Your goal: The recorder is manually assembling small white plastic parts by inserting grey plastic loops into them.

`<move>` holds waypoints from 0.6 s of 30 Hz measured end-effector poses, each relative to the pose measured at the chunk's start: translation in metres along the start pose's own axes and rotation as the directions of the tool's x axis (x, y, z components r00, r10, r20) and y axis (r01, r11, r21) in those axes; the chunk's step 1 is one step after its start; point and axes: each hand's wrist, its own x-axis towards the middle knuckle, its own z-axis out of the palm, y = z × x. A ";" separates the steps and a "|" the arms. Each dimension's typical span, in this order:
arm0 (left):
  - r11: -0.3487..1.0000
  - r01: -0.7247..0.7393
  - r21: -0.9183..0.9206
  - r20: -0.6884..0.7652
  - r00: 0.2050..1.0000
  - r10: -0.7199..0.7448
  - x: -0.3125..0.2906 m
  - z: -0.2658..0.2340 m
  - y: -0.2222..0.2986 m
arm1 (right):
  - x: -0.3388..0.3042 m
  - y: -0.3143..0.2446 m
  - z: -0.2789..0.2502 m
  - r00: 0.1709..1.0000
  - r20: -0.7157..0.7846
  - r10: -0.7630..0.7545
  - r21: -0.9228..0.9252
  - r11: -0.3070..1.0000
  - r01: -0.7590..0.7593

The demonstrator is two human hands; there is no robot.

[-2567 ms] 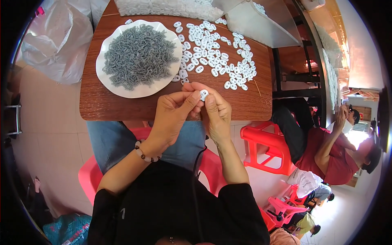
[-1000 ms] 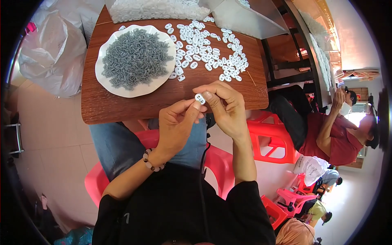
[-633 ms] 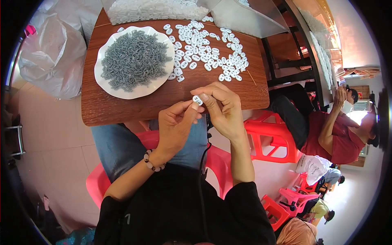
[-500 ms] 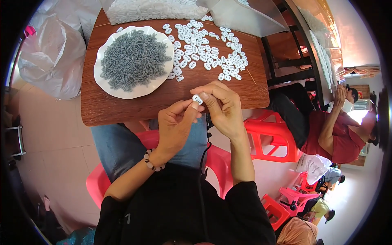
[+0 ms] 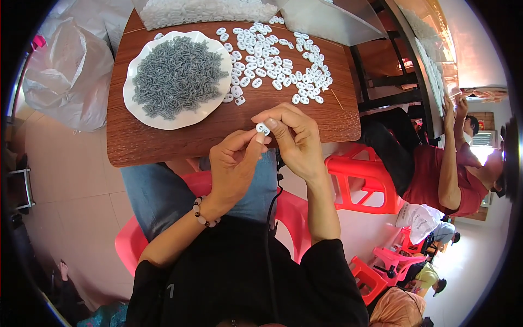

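Note:
Between my two hands, just past the table's near edge, is a small white oval plastic piece with two holes. My left hand pinches it from below between thumb and fingers. From the upper right, the thumb and forefinger of my right hand press on the same piece. Whether a smaller part sits in its holes is too small to tell. Beyond my hands, many similar white pieces lie loose on the brown wooden table. A white scalloped plate to the left carries a heap of small grey spring-like parts.
Clear-walled bins stand along the table's far edge. A thin wooden stick lies at the right. White plastic sacks are on the left. At right, a person in a red shirt sits on a red stool beside another table.
My hands keep nearly the same pinch on the white piece, which has shifted slightly up. The person in red at the right has stretched their arms farther forward.

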 end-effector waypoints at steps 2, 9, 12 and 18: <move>0.998 -0.026 0.065 0.014 1.000 0.025 0.000 -0.002 -0.001 | 0.000 -0.001 0.000 1.000 0.001 0.007 0.001 1.000 -0.007; 0.991 -0.079 0.109 0.033 0.997 0.076 0.002 -0.004 -0.002 | -0.001 -0.004 0.003 0.998 -0.033 0.057 0.095 0.994 -0.054; 0.990 -0.080 0.115 0.051 0.996 0.075 0.002 -0.005 -0.001 | -0.002 -0.005 0.002 0.995 -0.044 0.095 0.130 0.988 -0.088; 0.997 -0.044 0.064 0.053 0.998 0.041 0.001 -0.004 0.001 | -0.006 -0.006 -0.003 0.997 -0.042 0.068 0.026 0.997 -0.067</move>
